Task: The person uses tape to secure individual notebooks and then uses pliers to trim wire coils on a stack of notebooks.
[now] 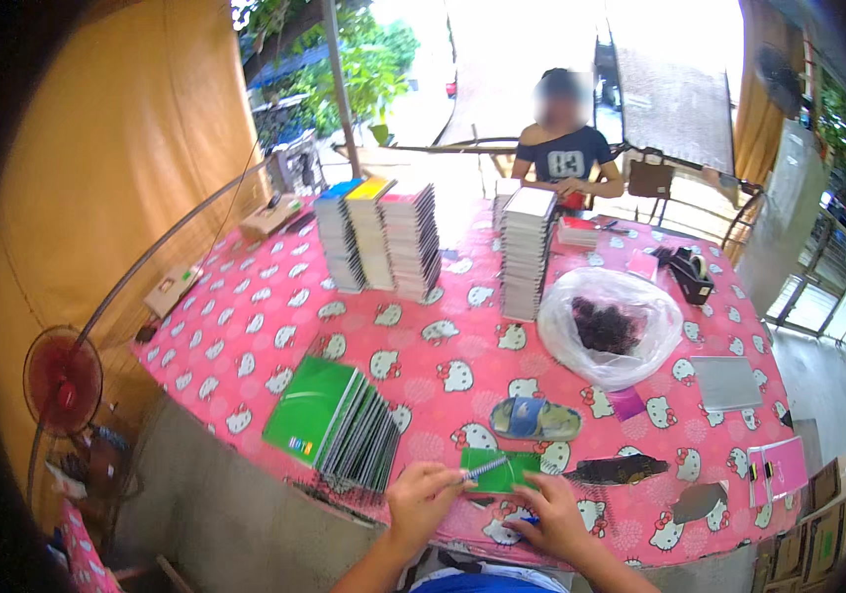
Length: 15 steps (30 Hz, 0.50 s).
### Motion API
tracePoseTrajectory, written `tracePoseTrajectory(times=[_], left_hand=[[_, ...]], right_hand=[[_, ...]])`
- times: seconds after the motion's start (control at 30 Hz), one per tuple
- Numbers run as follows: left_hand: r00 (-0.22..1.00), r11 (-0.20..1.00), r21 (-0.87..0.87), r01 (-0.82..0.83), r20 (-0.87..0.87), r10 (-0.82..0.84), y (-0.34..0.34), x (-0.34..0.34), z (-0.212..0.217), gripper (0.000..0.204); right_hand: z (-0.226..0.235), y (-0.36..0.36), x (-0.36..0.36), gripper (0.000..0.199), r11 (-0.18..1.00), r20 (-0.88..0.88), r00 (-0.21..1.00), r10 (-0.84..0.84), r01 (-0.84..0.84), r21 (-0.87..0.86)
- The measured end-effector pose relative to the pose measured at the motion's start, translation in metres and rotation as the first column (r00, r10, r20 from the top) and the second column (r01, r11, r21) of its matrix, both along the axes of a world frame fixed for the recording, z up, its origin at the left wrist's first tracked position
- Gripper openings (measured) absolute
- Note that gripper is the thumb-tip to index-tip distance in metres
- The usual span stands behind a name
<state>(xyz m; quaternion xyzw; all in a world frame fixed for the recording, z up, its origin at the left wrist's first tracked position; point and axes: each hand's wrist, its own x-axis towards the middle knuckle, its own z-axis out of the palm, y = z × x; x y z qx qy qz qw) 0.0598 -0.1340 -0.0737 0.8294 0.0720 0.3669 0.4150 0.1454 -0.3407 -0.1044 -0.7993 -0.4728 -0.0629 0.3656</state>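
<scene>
Lower centre: your left hand (425, 502) pinches the spiral coil (487, 468); your right hand (553, 516) touches the green notebook (514, 477), can't tell its grip; keep the coil straight.

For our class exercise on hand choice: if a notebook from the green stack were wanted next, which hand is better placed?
Probably the left hand: it sits beside the green stack, though its fingers seem to pinch a silvery spiral. The right hand is farther off, by the green cover.
</scene>
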Motion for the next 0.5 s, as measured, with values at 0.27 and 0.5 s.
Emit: tracePoseTrajectory(times=[0.27,0.5], left_hand=[[0.849,0.843,0.347,-0.412,0.481,0.217,0.036,-0.059,0.068,0.039],[0.756,0.773,-0.632,-0.064,0.475,0.451,0.134,-0.030,0.035,0.068]], right_hand=[[0.107,0.098,0.000,0.065,0.715,0.026,0.738,0.675,-0.661,0.227],[0.122,0.229,0.033,0.039,0.864,-0.315,0.898,0.307,-0.124,0.489]])
